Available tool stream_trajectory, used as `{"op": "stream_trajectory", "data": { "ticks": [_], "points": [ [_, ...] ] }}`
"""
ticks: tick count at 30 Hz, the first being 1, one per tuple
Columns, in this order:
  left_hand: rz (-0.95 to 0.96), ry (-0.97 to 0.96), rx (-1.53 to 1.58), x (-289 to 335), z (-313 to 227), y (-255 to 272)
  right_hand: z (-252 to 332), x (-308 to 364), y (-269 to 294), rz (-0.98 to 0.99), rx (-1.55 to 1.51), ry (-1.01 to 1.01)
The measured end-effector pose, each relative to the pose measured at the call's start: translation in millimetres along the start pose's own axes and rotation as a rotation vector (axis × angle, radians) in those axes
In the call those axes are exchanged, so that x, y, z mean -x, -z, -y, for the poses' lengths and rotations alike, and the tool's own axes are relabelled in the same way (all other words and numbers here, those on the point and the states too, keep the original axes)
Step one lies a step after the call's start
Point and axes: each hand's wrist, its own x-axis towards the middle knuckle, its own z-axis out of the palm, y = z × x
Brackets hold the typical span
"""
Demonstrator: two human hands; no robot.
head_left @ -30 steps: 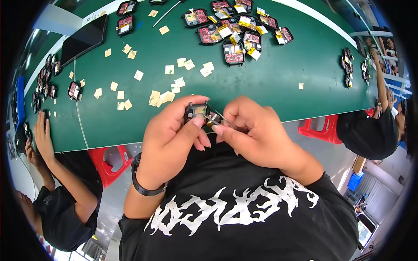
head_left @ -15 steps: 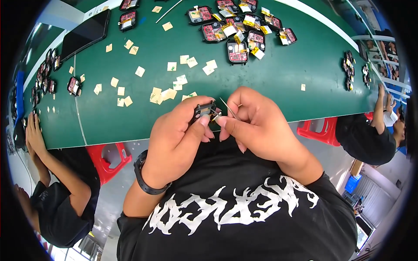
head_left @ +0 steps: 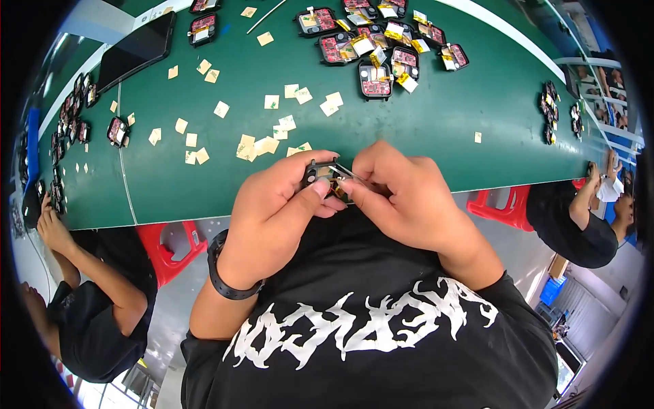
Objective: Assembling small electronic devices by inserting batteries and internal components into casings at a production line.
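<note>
My left hand [head_left: 276, 215] is closed round a small black device housing [head_left: 315, 170], its thumb pressed on the near face. Inside the open housing a pale part and a bit of yellow show; the rest lies behind my fingers. Close against its right side, my right hand [head_left: 402, 198] pinches a thin pointed metal tool [head_left: 346, 171], perhaps tweezers. The tool slants over the housing, its tip at the upper right part. Whether the tip grips anything is too small to tell.
On the green table [head_left: 422, 129] lie many cream adhesive squares [head_left: 261, 146]. Further back are housings with red circuit boards [head_left: 376, 80] and silver-yellow battery packs [head_left: 407, 82], plus a dark tablet [head_left: 138, 51]. Co-workers sit left [head_left: 102, 293] and right [head_left: 569, 221], beside red stools [head_left: 501, 206].
The metal tool has swung from pointing away above the gap between my hands to lying over the housing. My right fingers have curled in closer. The left co-worker's hands have shifted.
</note>
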Motion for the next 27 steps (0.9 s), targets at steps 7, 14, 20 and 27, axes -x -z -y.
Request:
{"op": "stream_trajectory", "data": {
  "ticks": [7,14,20,27],
  "points": [
    [-0.062,-0.080,-0.018,-3.0,5.9,-4.6,14.2,-4.7,11.3,0.147,-0.380,-0.456],
    [-0.051,-0.162,-0.153,-2.3,7.0,-4.2,15.9,-12.2,10.9,0.176,-0.595,-0.660],
    [-0.006,-0.053,-0.100,-3.5,-0.2,-2.1,6.7,-0.4,-3.1,0.065,-0.476,-0.478],
    [-0.032,0.041,0.101,-3.5,-2.1,2.3,-0.6,3.7,-8.8,-0.052,-0.021,-0.021]
  ]
}}
